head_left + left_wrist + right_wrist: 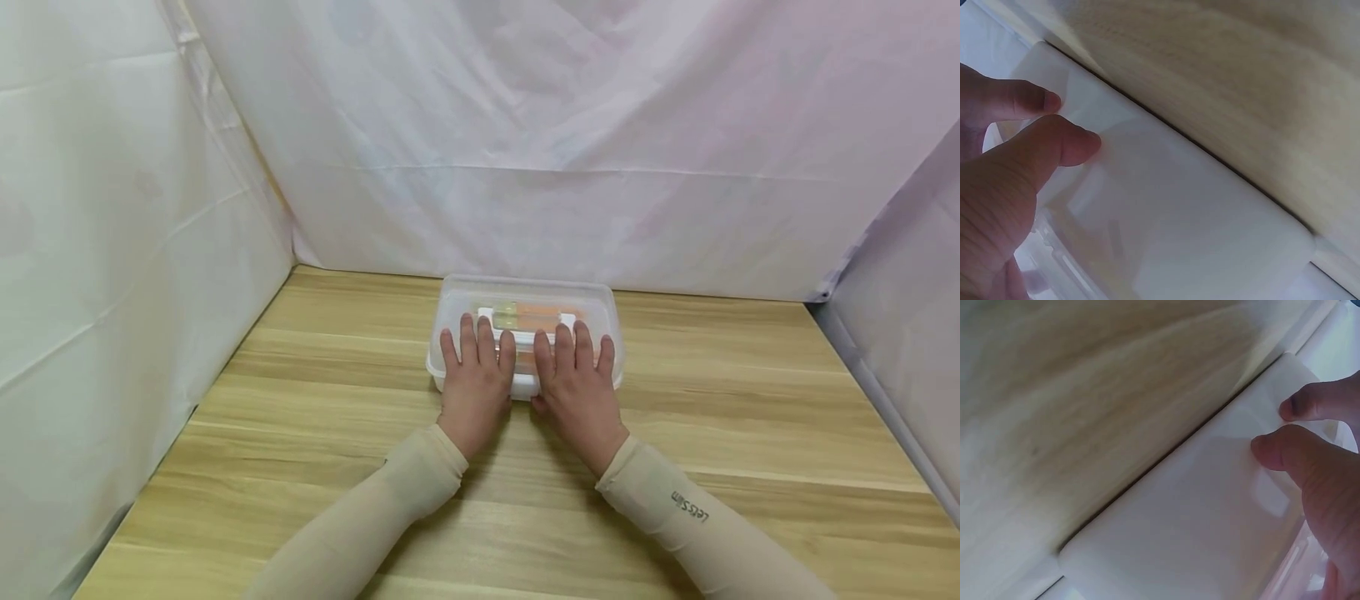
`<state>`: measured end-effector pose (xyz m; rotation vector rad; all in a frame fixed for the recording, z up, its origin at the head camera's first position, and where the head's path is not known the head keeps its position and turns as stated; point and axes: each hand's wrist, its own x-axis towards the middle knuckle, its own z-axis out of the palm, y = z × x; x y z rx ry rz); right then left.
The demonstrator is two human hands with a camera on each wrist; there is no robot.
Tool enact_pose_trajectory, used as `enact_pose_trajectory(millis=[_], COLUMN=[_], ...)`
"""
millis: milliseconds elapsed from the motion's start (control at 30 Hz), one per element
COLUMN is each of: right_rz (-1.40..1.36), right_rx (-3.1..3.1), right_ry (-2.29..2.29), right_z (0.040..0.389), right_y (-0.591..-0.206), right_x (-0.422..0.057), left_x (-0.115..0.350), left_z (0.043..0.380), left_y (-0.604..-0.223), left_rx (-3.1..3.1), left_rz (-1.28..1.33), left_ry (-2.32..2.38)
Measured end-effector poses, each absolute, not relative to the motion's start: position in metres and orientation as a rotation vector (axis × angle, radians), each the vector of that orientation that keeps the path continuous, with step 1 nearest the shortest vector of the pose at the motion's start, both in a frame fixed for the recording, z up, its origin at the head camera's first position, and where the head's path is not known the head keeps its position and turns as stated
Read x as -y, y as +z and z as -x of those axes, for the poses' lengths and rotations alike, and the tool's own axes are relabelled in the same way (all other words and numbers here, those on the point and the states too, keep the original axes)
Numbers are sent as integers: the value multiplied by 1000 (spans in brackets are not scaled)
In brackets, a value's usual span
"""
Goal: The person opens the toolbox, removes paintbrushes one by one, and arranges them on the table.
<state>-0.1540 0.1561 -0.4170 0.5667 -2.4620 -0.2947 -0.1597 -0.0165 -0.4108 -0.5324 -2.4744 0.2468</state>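
Note:
A plastic box point(525, 385) with a white base and a clear, cloudy lid point(532, 287) stands closed near the back of the table. Side by side, my left hand point(477, 387) and right hand point(581, 392) rest on its front half, fingers straight and spread over the lid. Both thumbs touch the white front wall: the left thumb point(1060, 144) in the left wrist view, the right thumb point(1297, 450) in the right wrist view. Orange and yellow-green shapes point(528, 315) show through the lid, too blurred to name. A white bar on the lid is partly hidden by my fingers.
The box stands on a wood-grain tabletop point(337, 400). Pale cloth hangs behind it as a back sheet point(525, 167), with a left sheet point(97, 208) and a right sheet point(915, 275) along the sides.

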Motion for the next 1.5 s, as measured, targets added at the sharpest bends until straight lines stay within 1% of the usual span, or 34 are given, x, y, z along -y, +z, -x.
enact_pose_trajectory(millis=[400,1133,1500], right_rz=[-578,-598,-626], right_rx=[2475,2437,2473], right_ry=[-282,-261,-180], right_z=[154,152,152], right_y=[-414,-411,-404], right_x=[-153,-152,-155], left_x=[15,15,18], left_z=[159,158,156], left_y=[-410,-413,-401], left_rx=[2473,2448,2559], left_rz=[512,491,559], left_ry=[321,275,254])
